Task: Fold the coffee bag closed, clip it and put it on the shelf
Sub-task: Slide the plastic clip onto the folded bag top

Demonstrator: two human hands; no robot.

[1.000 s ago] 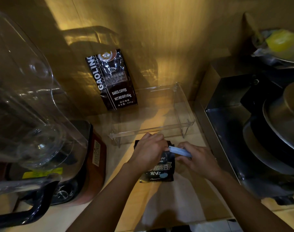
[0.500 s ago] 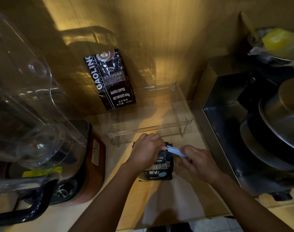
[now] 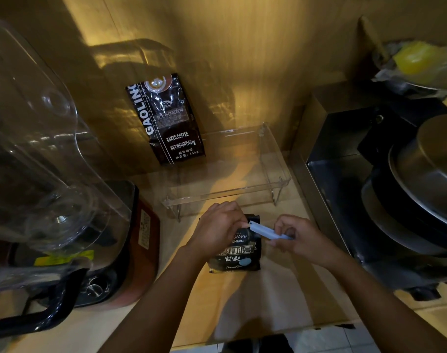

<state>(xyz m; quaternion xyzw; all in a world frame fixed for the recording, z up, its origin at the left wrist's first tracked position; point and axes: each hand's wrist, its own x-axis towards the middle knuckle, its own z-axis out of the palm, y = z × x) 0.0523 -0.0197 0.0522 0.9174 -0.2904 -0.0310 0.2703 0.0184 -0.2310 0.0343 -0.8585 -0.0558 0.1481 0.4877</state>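
I see the small black foil coffee bag with white lettering (image 3: pixel 239 247) upright on the tan counter (image 3: pixel 281 296), just in front of the clear acrylic shelf (image 3: pixel 227 192). My left hand (image 3: pixel 218 229) pinches its folded top, fingers closed on it. My right hand (image 3: pixel 297 238), fingers gripping, holds the pale blue plastic clip (image 3: pixel 267 230); its long axis runs left-right, its tip touching the fold, so sliding leftward looks next. The bag looks crinkly and half-full.

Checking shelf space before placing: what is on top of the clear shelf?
One large black coffee bag stands at the left end of the clear shelf, leaning on the wall. The remaining surface shows nothing else. Whether anything sits behind that bag is hidden.
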